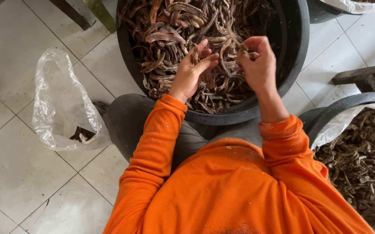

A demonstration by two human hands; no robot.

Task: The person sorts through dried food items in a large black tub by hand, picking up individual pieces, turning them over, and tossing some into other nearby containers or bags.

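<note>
My left hand (192, 69) and right hand (257, 63) are over the black tub (296, 52) of dried brown pods (170, 34). The right fingers pinch one thin pod (235, 41); the left fingers curl loosely around another. A clear plastic bag (61, 104) lies on the floor (18, 173).

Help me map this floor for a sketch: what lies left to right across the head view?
Clear plastic bag → big black tub of brown pods → lined tub of shelled husks at the right edge.
</note>
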